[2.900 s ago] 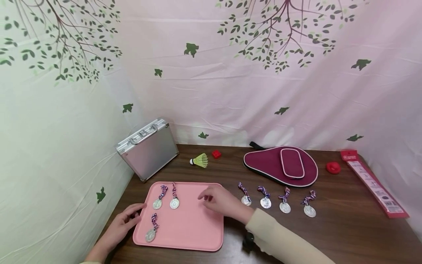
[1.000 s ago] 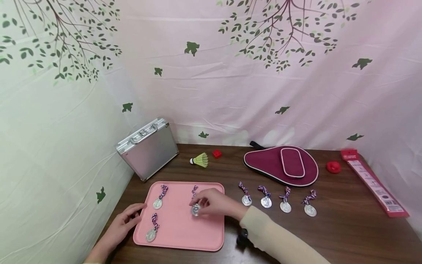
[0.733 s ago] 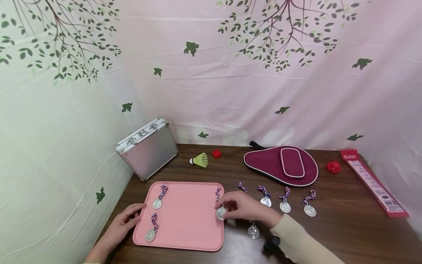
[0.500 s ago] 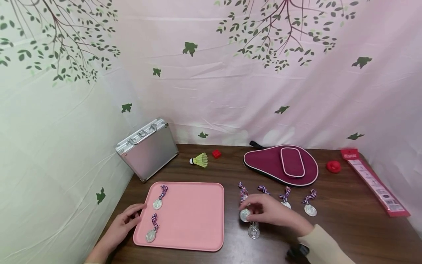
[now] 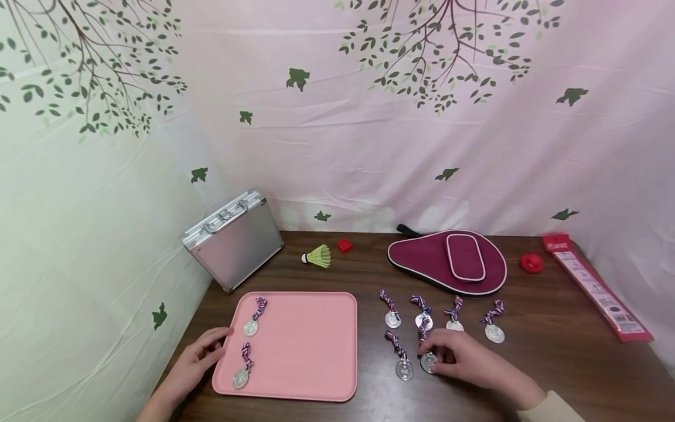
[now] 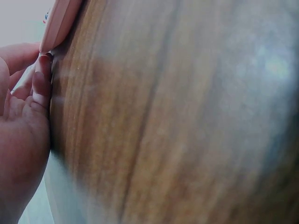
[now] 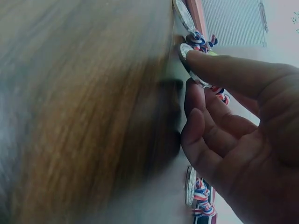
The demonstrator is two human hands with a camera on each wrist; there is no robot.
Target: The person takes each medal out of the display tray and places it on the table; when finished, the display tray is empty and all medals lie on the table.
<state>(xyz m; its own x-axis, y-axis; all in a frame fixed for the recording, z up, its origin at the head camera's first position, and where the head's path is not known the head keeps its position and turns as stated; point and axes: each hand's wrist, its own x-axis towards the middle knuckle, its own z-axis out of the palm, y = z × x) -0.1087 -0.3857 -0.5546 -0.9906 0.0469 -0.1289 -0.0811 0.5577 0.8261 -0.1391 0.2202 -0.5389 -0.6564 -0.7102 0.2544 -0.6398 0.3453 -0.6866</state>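
Observation:
My right hand [image 5: 461, 357] pinches a silver medal [image 5: 429, 361] between thumb and fingers, low over the dark table. The medal's striped ribbon [image 5: 424, 329] trails away from me, its end overlapping a medal in the back row. Up close in the right wrist view, the thumb presses the medal's face [image 7: 186, 49]. Another medal [image 5: 404, 370] lies just left of that hand. On the pink tray [image 5: 300, 351] lie two medals, a rear one [image 5: 251, 327] and a front one [image 5: 240, 378]. My left hand [image 5: 192, 360] touches the tray's left rim with relaxed fingertips.
Behind the right hand, several medals form a row, from the left one [image 5: 392, 319] to the right one [image 5: 494, 333]. Farther back are a silver case [image 5: 237, 246], a shuttlecock [image 5: 318, 256], a red block [image 5: 344, 245], a maroon paddle case [image 5: 422, 258], a red ring-like object [image 5: 531, 263] and a red package [image 5: 601, 293].
My right hand has picked up a medal from the tray's back and carried it right, onto the table side. The sleeve no longer covers the neighbouring medal. My left hand has stayed put.

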